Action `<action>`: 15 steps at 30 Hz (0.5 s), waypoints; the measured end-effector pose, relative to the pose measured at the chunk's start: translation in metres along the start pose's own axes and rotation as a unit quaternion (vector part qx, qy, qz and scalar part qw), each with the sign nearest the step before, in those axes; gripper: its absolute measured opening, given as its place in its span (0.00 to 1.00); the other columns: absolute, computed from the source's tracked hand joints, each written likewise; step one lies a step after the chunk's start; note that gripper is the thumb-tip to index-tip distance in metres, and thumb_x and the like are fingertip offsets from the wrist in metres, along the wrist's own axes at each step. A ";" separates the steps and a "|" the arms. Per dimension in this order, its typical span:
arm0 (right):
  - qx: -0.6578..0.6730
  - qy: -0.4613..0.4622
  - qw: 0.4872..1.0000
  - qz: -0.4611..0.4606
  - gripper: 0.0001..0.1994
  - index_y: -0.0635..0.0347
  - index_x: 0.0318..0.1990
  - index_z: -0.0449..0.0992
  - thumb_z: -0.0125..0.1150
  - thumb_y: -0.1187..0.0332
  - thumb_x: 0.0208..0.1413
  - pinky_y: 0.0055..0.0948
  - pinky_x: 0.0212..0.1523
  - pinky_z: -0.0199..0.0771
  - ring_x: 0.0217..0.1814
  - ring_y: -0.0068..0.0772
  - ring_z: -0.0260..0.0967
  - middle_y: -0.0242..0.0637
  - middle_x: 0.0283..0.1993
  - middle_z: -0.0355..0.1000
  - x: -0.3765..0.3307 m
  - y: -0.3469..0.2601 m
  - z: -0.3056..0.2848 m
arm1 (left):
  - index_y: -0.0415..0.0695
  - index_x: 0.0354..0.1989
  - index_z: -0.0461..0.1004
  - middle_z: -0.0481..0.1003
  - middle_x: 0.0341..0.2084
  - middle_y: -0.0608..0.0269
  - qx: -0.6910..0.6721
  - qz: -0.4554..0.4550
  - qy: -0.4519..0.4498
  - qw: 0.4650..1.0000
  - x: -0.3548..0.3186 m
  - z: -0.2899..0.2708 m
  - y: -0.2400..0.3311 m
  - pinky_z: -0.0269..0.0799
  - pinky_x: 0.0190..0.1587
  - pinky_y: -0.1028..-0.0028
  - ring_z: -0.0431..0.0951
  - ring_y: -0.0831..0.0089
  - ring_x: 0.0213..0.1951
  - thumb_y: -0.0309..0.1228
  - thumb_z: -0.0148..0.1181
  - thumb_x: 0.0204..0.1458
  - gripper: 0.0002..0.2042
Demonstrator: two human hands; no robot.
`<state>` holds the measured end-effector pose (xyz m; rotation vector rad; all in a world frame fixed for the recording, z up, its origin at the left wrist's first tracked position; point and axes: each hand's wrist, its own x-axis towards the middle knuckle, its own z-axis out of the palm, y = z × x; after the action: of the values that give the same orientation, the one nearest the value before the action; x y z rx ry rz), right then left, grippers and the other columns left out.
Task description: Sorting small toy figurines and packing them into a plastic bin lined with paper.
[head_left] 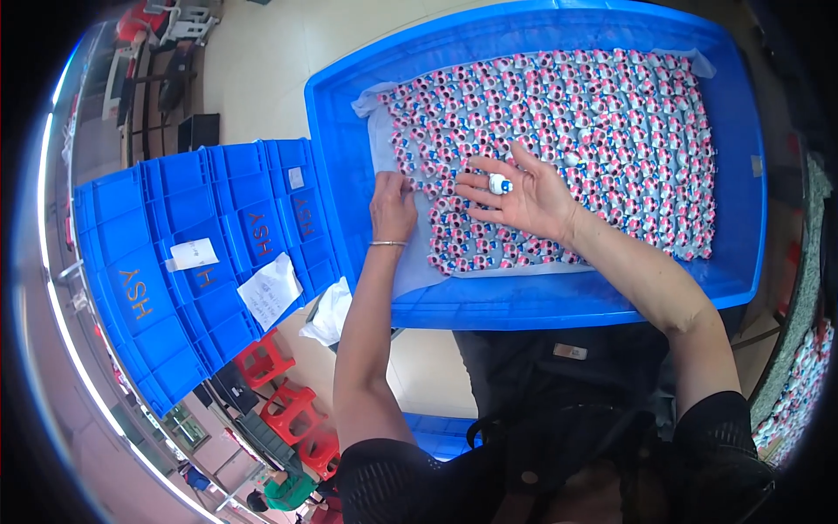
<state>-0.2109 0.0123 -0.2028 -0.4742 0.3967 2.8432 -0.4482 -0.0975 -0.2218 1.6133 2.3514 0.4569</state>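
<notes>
A big blue plastic bin [532, 301] holds rows of small pink, white and blue figurines [611, 109] on a white sheet liner [415, 262]. My right hand [543, 199] is palm up above the rows with its fingers stretched out. A small white-and-blue figurine [500, 184] lies across those fingers. My left hand [394, 211] reaches down at the left edge of the rows, fingers bent and pressed together beside the outer figurines. What its fingertips hold, if anything, is hidden.
Stacked blue crates [175, 262] with paper labels stand left of the bin. White crumpled plastic [330, 313] hangs near the bin's lower left corner. Red stools [292, 410] and a person in green [290, 492] are at the lower left. More figurines [799, 402] lie at the right edge.
</notes>
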 end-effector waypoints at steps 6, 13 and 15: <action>-0.016 -0.006 1.000 0.003 0.32 0.64 0.59 0.62 0.32 0.43 0.62 0.50 0.61 0.58 0.65 0.48 0.56 0.53 0.60 0.59 -0.001 -0.005 -0.010 | 0.43 0.32 0.71 0.71 0.31 0.57 -0.126 0.156 0.064 0.978 0.002 -0.024 0.077 0.69 0.40 0.68 0.72 0.63 0.36 0.19 0.62 0.38 0.11; -0.060 -0.061 0.994 0.065 0.33 0.60 0.58 0.62 0.32 0.41 0.61 0.46 0.60 0.59 0.59 0.43 0.64 0.48 0.55 0.66 0.001 0.012 -0.010 | 0.40 0.38 0.72 0.74 0.32 0.63 -0.184 0.200 -0.097 0.958 -0.007 -0.025 0.107 0.72 0.32 0.76 0.74 0.71 0.32 0.20 0.60 0.43 0.12; -0.060 -0.126 0.989 0.047 0.32 0.59 0.61 0.59 0.33 0.42 0.61 0.45 0.60 0.58 0.61 0.40 0.61 0.47 0.59 0.63 -0.004 0.005 -0.026 | 0.40 0.41 0.72 0.74 0.37 0.62 -0.451 -0.062 -0.181 0.872 -0.008 -0.029 0.109 0.74 0.37 0.75 0.76 0.74 0.37 0.23 0.55 0.51 0.09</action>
<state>-0.2014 -0.0011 -0.2242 -0.1145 0.2066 2.9799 -0.3631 -0.0720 -0.1525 0.9724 1.5489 0.9444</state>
